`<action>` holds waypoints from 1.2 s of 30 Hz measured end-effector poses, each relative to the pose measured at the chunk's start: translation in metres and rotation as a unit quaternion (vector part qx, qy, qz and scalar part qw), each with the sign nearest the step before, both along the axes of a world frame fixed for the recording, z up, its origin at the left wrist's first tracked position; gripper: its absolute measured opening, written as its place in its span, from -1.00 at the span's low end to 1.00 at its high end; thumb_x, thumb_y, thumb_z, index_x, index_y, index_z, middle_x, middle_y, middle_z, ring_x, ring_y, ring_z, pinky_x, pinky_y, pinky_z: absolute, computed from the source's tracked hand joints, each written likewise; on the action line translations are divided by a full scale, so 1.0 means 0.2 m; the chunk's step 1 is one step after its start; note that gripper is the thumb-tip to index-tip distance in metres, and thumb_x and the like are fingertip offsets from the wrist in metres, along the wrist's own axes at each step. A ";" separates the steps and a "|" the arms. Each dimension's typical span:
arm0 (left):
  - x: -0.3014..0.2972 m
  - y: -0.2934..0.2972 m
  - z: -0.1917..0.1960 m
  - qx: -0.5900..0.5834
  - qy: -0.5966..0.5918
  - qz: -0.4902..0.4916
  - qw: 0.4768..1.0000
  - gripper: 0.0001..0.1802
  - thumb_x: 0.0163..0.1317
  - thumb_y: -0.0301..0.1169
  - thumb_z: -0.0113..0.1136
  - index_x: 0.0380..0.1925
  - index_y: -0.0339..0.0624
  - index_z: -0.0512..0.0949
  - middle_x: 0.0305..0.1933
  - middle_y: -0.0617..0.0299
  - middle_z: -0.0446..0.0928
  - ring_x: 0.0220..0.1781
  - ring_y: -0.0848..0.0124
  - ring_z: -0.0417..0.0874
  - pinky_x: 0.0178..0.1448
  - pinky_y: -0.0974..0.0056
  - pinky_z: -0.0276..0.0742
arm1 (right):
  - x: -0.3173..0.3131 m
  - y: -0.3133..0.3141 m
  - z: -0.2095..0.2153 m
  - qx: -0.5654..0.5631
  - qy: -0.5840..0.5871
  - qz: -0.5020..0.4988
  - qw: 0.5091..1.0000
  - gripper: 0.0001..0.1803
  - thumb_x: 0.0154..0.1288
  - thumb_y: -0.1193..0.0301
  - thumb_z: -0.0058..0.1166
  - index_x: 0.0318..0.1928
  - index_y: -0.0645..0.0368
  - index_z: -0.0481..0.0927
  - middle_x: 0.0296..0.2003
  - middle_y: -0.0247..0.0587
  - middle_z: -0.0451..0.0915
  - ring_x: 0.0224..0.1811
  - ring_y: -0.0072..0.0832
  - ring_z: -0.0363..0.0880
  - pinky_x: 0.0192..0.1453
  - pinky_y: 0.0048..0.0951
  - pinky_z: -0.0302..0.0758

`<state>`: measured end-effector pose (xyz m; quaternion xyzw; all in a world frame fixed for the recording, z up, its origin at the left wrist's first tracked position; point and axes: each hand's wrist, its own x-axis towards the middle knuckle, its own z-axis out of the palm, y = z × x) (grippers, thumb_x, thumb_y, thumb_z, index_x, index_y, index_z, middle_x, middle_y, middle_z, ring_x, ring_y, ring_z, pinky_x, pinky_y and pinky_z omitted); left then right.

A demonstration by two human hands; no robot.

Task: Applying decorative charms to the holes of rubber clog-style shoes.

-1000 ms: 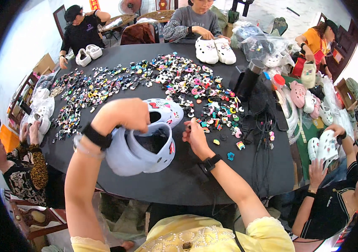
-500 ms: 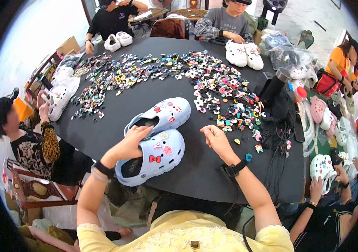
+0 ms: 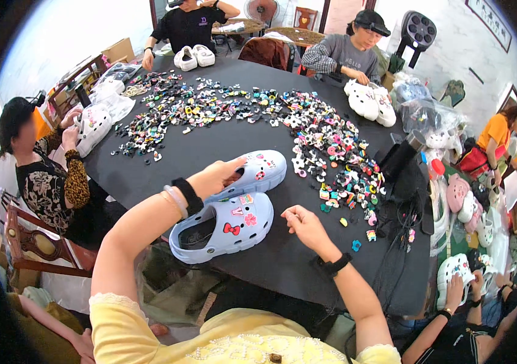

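1. The near pale blue foam clog, with red and pink charms on its upper, lies at the near edge of the black desk, toe rightward and top up, which likely keeps its decorations in sight
2. The far pale blue foam clog sits just beyond it, pointing the same way, so the 2 line up as a pair; I cannot tell whether its sole is fully down
3. The left hand has its grip pinching the far clog's upper, fingers hooked into the foot opening, probably because that rim is easy to hold
4. The right hand is near the near clog's toe, apart from it, fingers curled; whether its grip is pressed together or pinching something small, I cannot tell
5. Small multicoloured charms curve across the desk, apparently spread for easy picking
6. Opposite, a person in grey handles white foam clogs
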<state>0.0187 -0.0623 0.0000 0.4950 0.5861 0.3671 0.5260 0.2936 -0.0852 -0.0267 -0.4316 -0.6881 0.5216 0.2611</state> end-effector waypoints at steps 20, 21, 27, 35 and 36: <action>0.63 -0.53 0.27 0.503 0.540 0.080 0.669 -0.76 0.09 -0.35 0.15 -0.23 -0.16 0.54 -0.30 0.13 0.54 -0.24 0.23 0.55 -0.15 0.23 0.43 | -0.10 -0.14 0.34 -0.095 0.401 -0.005 0.911 -0.28 0.37 -0.08 -0.49 0.32 0.17 -0.08 -0.03 -0.28 0.34 -0.03 -0.48 0.32 0.07 -0.45 0.25; 0.61 -0.59 0.19 0.452 0.377 0.068 0.805 -0.67 0.05 -0.46 0.17 -0.12 -0.16 0.49 -0.22 0.12 0.51 -0.15 0.22 0.52 -0.06 0.25 0.41 | -0.13 -0.19 0.36 -0.127 0.413 -0.029 0.901 -0.27 0.36 -0.09 -0.49 0.33 0.16 -0.10 0.10 -0.26 0.29 0.10 -0.43 0.29 0.18 -0.41 0.20; 0.80 -0.70 0.31 0.380 0.375 0.028 0.845 -0.54 0.09 -0.36 0.12 0.01 -0.25 0.38 -0.06 0.04 0.45 0.04 0.16 0.43 0.07 0.19 0.34 | -0.06 -0.24 0.28 -0.042 0.389 -0.050 0.919 -0.62 0.40 0.16 -0.27 0.03 0.18 0.19 -0.34 -0.42 0.24 -0.33 -0.68 0.22 -0.18 -0.59 0.28; 0.90 -0.61 -0.14 0.384 0.365 0.149 0.835 -0.60 0.15 -0.21 0.11 -0.07 -0.22 0.46 -0.07 0.08 0.49 -0.09 0.18 0.51 -0.07 0.17 0.42 | 0.02 -0.14 0.00 -0.054 0.246 -0.051 0.966 -0.71 0.39 0.32 -0.20 -0.01 0.25 0.24 -0.26 -0.25 0.40 -0.25 -0.59 0.38 -0.14 -0.53 0.39; 0.92 -0.61 -0.05 0.323 0.239 0.143 0.904 -0.70 0.17 -0.23 0.11 -0.19 -0.19 0.53 -0.23 0.16 0.56 -0.24 0.19 0.55 -0.10 0.14 0.40 | 0.05 -0.12 -0.06 -0.049 0.249 -0.052 0.966 -0.70 0.40 0.31 -0.22 0.00 0.24 0.23 -0.26 -0.26 0.40 -0.25 -0.59 0.38 -0.14 -0.53 0.39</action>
